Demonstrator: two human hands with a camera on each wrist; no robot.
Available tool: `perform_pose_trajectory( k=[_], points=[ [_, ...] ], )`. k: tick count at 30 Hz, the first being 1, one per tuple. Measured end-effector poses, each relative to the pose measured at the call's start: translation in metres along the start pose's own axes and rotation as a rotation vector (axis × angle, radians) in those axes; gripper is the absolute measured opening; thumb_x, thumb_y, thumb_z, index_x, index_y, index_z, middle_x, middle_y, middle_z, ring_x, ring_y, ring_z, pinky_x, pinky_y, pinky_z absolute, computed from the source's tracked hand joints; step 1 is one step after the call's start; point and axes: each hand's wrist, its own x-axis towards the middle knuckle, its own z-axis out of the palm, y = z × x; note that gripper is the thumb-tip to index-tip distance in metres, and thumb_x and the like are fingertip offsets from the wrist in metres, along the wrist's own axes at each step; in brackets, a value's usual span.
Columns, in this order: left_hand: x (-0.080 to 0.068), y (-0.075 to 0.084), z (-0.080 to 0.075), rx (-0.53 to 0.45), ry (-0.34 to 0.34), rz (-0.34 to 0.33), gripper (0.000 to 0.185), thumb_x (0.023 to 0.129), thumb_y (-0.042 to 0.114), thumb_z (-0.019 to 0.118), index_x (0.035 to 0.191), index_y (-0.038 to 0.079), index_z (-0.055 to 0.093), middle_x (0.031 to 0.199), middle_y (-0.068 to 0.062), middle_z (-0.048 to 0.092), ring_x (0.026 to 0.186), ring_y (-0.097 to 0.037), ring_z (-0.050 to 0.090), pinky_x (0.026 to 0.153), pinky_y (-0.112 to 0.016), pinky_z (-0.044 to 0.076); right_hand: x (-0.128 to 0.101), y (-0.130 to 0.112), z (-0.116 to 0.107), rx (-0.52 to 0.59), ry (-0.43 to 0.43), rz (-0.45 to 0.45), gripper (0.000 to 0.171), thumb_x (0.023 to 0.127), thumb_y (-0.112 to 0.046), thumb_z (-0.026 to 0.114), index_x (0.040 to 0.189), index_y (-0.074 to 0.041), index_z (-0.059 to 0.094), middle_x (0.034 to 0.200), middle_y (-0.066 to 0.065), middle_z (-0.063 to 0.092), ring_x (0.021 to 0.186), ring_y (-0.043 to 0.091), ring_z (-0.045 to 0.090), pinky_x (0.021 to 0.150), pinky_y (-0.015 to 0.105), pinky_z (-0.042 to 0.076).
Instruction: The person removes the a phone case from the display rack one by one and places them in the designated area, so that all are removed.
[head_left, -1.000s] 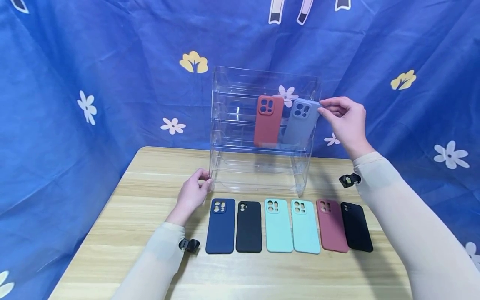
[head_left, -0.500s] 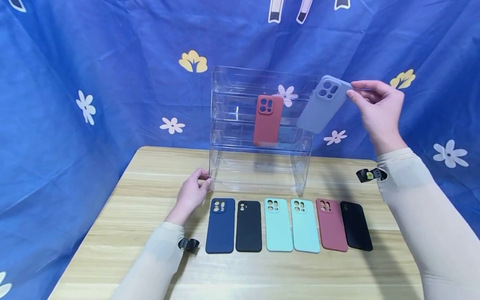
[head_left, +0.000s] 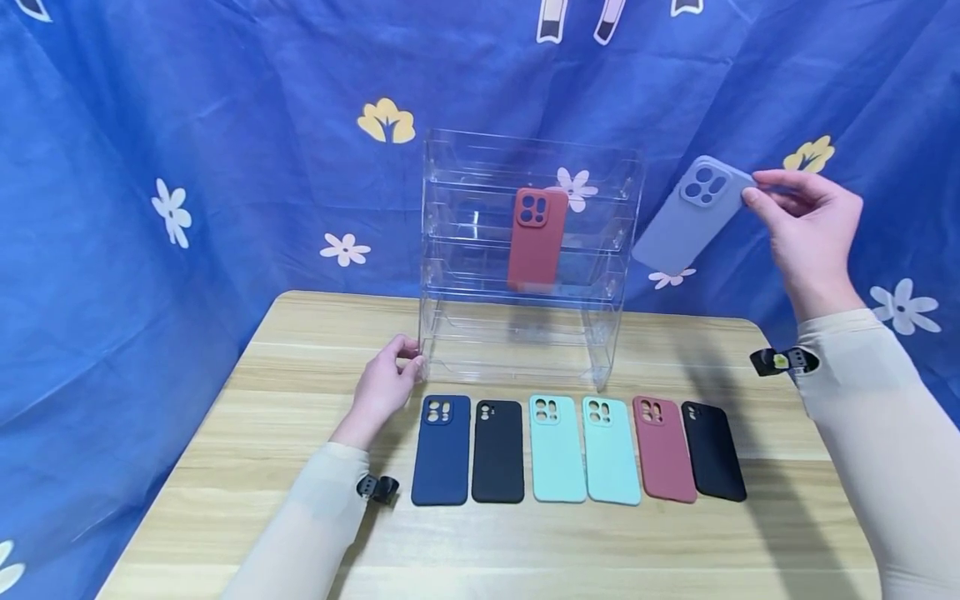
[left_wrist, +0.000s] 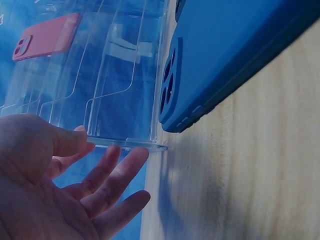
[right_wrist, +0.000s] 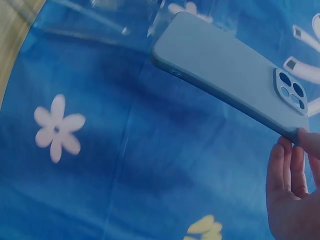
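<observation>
My right hand (head_left: pixel 813 229) pinches a light blue phone case (head_left: pixel 693 215) by its top corner, in the air to the right of a clear acrylic display rack (head_left: pixel 517 362). The case is tilted, its camera cutouts uppermost; in the right wrist view thumb and fingertips meet at the corner of the case (right_wrist: pixel 220 60). My left hand (head_left: pixel 386 383) rests its loosely bent fingers against the rack's lower left side. In the left wrist view the left hand (left_wrist: pixel 75 185) has its fingertips at the rack's edge (left_wrist: pixel 125 143). A red phone case (head_left: pixel 536 242) stands in the rack's middle.
In a row before the rack lie a navy case (head_left: pixel 441 454), a black case (head_left: pixel 498 458), two mint cases (head_left: pixel 558 462), a dark pink case (head_left: pixel 666 458) and another black case (head_left: pixel 715 454). The wooden table (head_left: pixel 247 467) backs onto a blue patterned curtain (head_left: pixel 247 167).
My right hand has lifted the light blue case out of the rack and carried it to the right. The left hand stays at the rack's side.
</observation>
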Motion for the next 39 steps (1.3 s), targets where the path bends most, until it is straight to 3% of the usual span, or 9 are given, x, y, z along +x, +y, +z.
perform_pose_trajectory(
  k=[8, 14, 18, 23, 28, 35, 39],
  points=[
    [0.001, 0.002, -0.002, 0.002, 0.006, 0.005, 0.025, 0.106, 0.02, 0.058, 0.129, 0.01, 0.059, 0.129, -0.011, 0.069, 0.097, -0.028, 0.075, 0.08, -0.044, 0.055, 0.009, 0.029, -0.026, -0.16, -0.06, 0.154, 0.033, 0.086, -0.02, 0.083, 0.118, -0.012, 0.078, 0.099, -0.013, 0.075, 0.085, 0.0, 0.072, 0.073, 0.008, 0.053],
    [0.003, 0.004, -0.001, 0.005, 0.008, 0.014, 0.026, 0.105, 0.02, 0.058, 0.129, 0.01, 0.059, 0.13, -0.012, 0.069, 0.096, -0.028, 0.075, 0.08, -0.044, 0.055, 0.007, 0.078, -0.033, -0.306, -0.216, 0.183, 0.026, 0.091, -0.015, 0.08, 0.117, -0.009, 0.078, 0.084, -0.025, 0.073, 0.076, -0.006, 0.069, 0.066, 0.01, 0.049],
    [0.004, 0.005, 0.0, 0.0, 0.006, 0.018, 0.025, 0.105, 0.02, 0.058, 0.128, 0.009, 0.059, 0.131, -0.012, 0.068, 0.096, -0.029, 0.076, 0.081, -0.045, 0.056, -0.002, 0.107, -0.026, -0.364, -0.35, 0.19, 0.033, 0.093, -0.012, 0.077, 0.121, 0.004, 0.072, 0.08, -0.028, 0.072, 0.072, -0.006, 0.07, 0.069, 0.011, 0.053],
    [0.003, 0.005, 0.0, 0.003, 0.003, 0.003, 0.025, 0.106, 0.02, 0.058, 0.128, 0.01, 0.059, 0.13, -0.012, 0.068, 0.098, -0.029, 0.075, 0.082, -0.047, 0.055, -0.016, 0.142, -0.01, -0.309, -0.491, 0.279, 0.039, 0.095, -0.005, 0.073, 0.126, 0.016, 0.063, 0.083, -0.018, 0.075, 0.072, -0.002, 0.071, 0.068, 0.015, 0.058],
    [0.002, 0.003, 0.0, 0.01, -0.006, -0.011, 0.024, 0.106, 0.02, 0.057, 0.128, 0.01, 0.058, 0.13, -0.012, 0.068, 0.1, -0.028, 0.075, 0.081, -0.045, 0.055, -0.02, 0.173, -0.001, -0.311, -0.548, 0.348, 0.04, 0.097, -0.004, 0.07, 0.129, 0.018, 0.06, 0.085, -0.014, 0.074, 0.075, 0.0, 0.071, 0.069, 0.018, 0.059],
    [0.001, 0.004, 0.0, 0.004, -0.007, -0.017, 0.024, 0.106, 0.02, 0.057, 0.128, 0.01, 0.058, 0.13, -0.012, 0.068, 0.098, -0.028, 0.075, 0.083, -0.047, 0.055, -0.02, 0.203, 0.011, -0.378, -0.63, 0.334, 0.036, 0.099, -0.003, 0.066, 0.128, 0.017, 0.061, 0.105, 0.017, 0.074, 0.078, 0.002, 0.069, 0.07, 0.016, 0.058],
    [-0.001, 0.005, 0.0, 0.01, -0.009, -0.009, 0.025, 0.105, 0.019, 0.058, 0.128, 0.009, 0.059, 0.13, -0.013, 0.068, 0.097, -0.029, 0.075, 0.084, -0.048, 0.055, -0.025, 0.217, 0.018, -0.428, -0.659, 0.331, 0.033, 0.1, -0.004, 0.064, 0.127, 0.016, 0.061, 0.108, 0.025, 0.07, 0.08, 0.005, 0.067, 0.075, 0.023, 0.061]
  ],
)
